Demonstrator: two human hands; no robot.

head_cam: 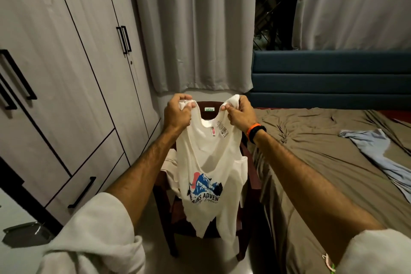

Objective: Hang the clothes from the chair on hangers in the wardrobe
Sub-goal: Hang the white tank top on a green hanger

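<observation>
Gripping the white T-shirt (206,162) by its shoulders — my left hand (176,115) and right hand (239,115) are holding it above the chair (164,193).

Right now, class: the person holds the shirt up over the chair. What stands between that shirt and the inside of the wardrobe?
The wardrobe doors are closed, so they block the way. Both the left hand and right hand grip the white T-shirt at its shoulders above the chair, and no hanger is in view.
</observation>
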